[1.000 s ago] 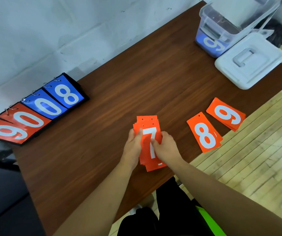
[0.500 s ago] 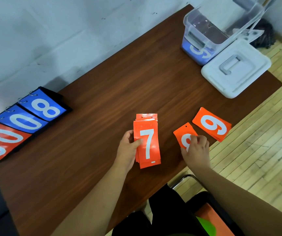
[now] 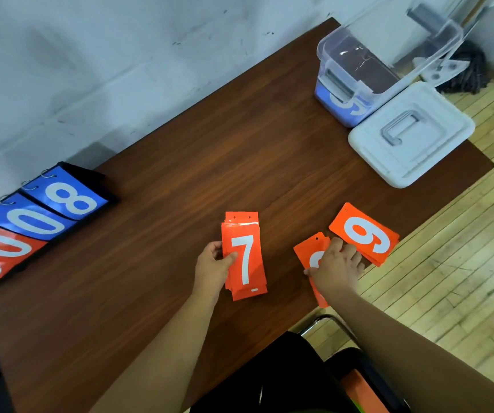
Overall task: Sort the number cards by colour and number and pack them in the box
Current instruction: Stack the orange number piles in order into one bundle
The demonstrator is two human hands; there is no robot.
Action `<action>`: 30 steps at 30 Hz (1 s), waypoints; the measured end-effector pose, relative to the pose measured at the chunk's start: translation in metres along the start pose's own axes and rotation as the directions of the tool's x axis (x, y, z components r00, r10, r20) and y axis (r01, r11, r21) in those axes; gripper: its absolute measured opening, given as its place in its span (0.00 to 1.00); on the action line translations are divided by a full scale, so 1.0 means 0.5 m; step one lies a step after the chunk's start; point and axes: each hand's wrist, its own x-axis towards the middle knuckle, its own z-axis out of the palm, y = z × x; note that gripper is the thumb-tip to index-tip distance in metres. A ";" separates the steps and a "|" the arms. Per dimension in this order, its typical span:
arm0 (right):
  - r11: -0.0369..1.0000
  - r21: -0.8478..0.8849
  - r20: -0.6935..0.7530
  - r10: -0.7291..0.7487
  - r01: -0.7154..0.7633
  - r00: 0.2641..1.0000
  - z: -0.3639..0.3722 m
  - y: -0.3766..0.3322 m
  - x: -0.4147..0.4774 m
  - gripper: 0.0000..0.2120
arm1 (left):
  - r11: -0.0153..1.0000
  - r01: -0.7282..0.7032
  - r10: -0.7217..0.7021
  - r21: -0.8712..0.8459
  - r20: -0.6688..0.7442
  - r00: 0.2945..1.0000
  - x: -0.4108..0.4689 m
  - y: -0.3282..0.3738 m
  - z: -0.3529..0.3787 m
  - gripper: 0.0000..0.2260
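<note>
A stack of orange number cards (image 3: 244,257) with a white 7 on top lies near the table's front edge. My left hand (image 3: 213,269) holds its left side, thumb on the top card. To the right, my right hand (image 3: 336,269) covers a small orange pile of 8 cards (image 3: 311,248), thumb at its left edge and fingers over its right edge. A pile of orange 9 cards (image 3: 365,234) lies just beyond. The clear plastic box (image 3: 329,64) stands at the far right corner with a blue card (image 3: 344,105) inside.
The box's white lid (image 3: 412,135) lies on the table beside the box. A ring-bound scoreboard (image 3: 31,222) with blue and orange digits stands at the far left by the wall. The brown table (image 3: 210,144) ends close to me; a chair frame (image 3: 323,320) shows below it.
My right hand left the 7 stack and moved right onto the 8 pile, which has since shifted under it. My left hand kept hold of the 7 stack.
</note>
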 end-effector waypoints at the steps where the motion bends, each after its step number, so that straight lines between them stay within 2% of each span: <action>1: 1.000 -0.002 0.002 0.005 -0.005 1.000 0.001 0.001 -0.001 0.42 | 1.000 0.014 -0.014 0.016 0.008 1.000 -0.001 -0.002 -0.002 0.19; 5: 1.000 0.014 0.027 0.012 -0.012 1.000 0.012 -0.006 -0.019 0.40 | 0.995 -0.035 0.031 0.097 0.042 0.999 -0.001 -0.017 -0.011 0.17; 9: 0.994 0.105 0.115 0.012 -0.024 0.993 0.029 -0.014 -0.049 0.40 | 0.997 -0.026 0.021 0.072 0.067 0.998 0.002 -0.028 -0.019 0.18; 11: 0.981 0.194 0.148 0.000 -0.029 0.989 0.040 -0.019 -0.061 0.36 | 0.999 -0.011 0.006 0.053 0.081 0.997 0.003 -0.035 -0.028 0.18; 13: 0.951 0.308 0.182 -0.028 -0.030 0.983 0.046 -0.029 -0.071 0.27 | 0.999 0.007 -0.009 0.036 0.078 0.997 0.001 -0.044 -0.039 0.18; 15: 0.887 0.458 0.232 -0.057 -0.058 0.971 0.038 -0.045 -0.083 0.18 | 1.000 0.022 -0.023 0.016 0.073 0.997 0.001 -0.054 -0.054 0.18; 19: 0.626 0.774 0.252 -0.167 -0.095 0.953 -0.011 -0.091 -0.110 0.11 | 0.998 0.019 -0.013 -0.056 0.104 0.994 0.001 -0.063 -0.088 0.16; 22: 0.594 0.801 0.236 -0.198 -0.075 0.951 -0.028 -0.131 -0.129 0.17 | 0.992 -0.001 0.022 -0.130 0.160 0.987 -0.008 -0.059 -0.110 0.15; 25: 0.618 0.785 0.189 -0.189 -0.033 0.964 -0.031 -0.165 -0.151 0.14 | 0.966 0.010 0.064 -0.258 0.277 0.959 -0.017 -0.055 -0.128 0.15; 28: 0.584 0.810 0.146 -0.126 -0.045 0.981 -0.025 -0.183 -0.170 0.12 | 0.941 0.017 0.111 -0.338 0.354 0.929 -0.032 -0.047 -0.146 0.16; 30: 0.570 0.821 0.120 -0.105 -0.039 0.987 -0.022 -0.194 -0.186 0.15 | 0.931 0.010 0.136 -0.364 0.372 0.918 -0.042 -0.040 -0.157 0.17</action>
